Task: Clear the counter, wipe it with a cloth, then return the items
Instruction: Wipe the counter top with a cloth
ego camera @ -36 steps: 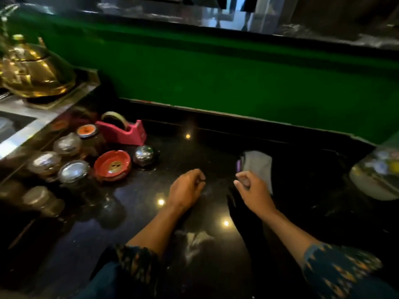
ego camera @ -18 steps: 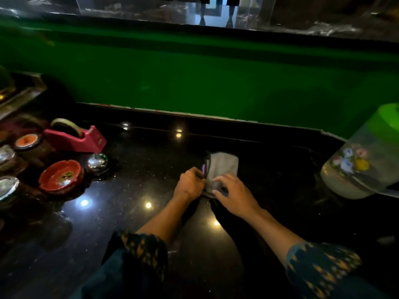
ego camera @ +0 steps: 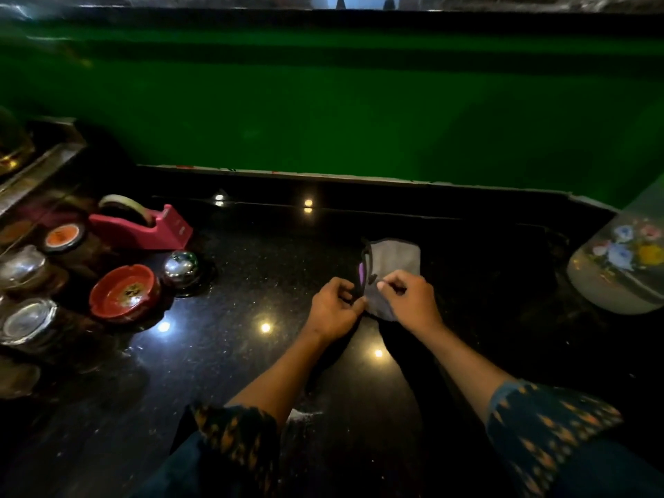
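Observation:
A grey folded cloth (ego camera: 393, 258) with a purple edge lies on the black polished counter (ego camera: 251, 354), right of centre. My left hand (ego camera: 332, 309) pinches its near left edge. My right hand (ego camera: 411, 301) grips its near right part, fingers curled over the fabric. Both hands meet at the cloth's near end. At the left stand a pink tape dispenser (ego camera: 143, 224), a red ashtray (ego camera: 124, 291) and a chrome bell (ego camera: 180, 269).
Several glass jars with metal lids (ego camera: 28, 319) crowd the far left edge. A flowered translucent jug (ego camera: 621, 267) stands at the right. A green wall panel (ego camera: 323, 113) rises behind the counter. A steel ledge (ego camera: 39, 156) runs at upper left.
My left hand moved right to the cloth and both hands took hold of its near end. The view shifted right, so the brass kettle left the frame.

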